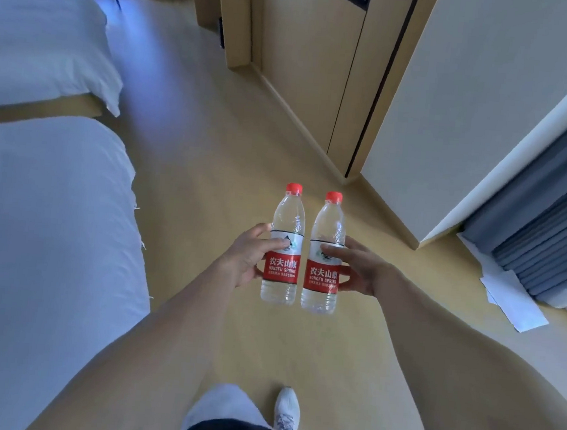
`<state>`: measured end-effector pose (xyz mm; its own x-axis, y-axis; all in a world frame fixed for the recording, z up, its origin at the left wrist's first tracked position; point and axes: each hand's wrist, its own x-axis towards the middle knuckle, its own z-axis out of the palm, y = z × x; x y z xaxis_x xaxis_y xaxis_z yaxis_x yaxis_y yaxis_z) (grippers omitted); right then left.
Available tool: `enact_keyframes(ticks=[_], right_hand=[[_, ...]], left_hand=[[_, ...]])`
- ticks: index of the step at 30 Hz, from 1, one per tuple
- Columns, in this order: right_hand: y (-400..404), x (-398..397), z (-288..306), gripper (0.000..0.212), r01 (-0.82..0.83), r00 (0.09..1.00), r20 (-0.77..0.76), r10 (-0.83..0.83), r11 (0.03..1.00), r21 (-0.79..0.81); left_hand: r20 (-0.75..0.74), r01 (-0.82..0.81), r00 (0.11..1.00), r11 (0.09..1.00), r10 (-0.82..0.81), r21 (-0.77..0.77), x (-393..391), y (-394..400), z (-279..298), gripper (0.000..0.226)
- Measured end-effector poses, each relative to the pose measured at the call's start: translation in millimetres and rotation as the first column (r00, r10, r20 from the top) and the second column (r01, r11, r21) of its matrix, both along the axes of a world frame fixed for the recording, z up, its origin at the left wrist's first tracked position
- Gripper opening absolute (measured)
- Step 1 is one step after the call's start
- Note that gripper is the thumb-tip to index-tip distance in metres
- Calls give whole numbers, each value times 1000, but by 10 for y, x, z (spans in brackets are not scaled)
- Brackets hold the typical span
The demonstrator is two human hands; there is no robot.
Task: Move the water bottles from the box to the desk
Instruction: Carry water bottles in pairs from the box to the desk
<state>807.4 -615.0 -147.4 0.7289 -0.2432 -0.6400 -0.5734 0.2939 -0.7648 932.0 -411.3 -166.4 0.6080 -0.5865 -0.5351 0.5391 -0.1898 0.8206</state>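
Observation:
Two clear water bottles with red caps and red labels stand upright side by side in the air in front of me, above a light wooden floor. My left hand (245,258) grips the left bottle (284,245) around its label. My right hand (359,267) grips the right bottle (324,252) the same way. The bottles almost touch each other. No box and no desk top can be made out in this view.
Two beds with white covers (44,228) line the left side. A wooden cabinet (309,66) and a white wall (473,104) stand ahead on the right. Grey curtains (547,238) and white sheets of paper (511,300) lie at far right. My shoe (287,412) is on the floor below.

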Motion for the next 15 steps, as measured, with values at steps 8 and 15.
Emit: enact_keyframes(ticks=[8,15], right_hand=[[-326,1132,-45,44,-186,982,18,186,982,37],[-397,2395,-182,39,-267,964,10,266,963,29]], left_hand=[[-20,-145,989,989,144,-11,755,-263,-13,42],[-29,-208,978,978,208,2,1842,-262,-173,62]])
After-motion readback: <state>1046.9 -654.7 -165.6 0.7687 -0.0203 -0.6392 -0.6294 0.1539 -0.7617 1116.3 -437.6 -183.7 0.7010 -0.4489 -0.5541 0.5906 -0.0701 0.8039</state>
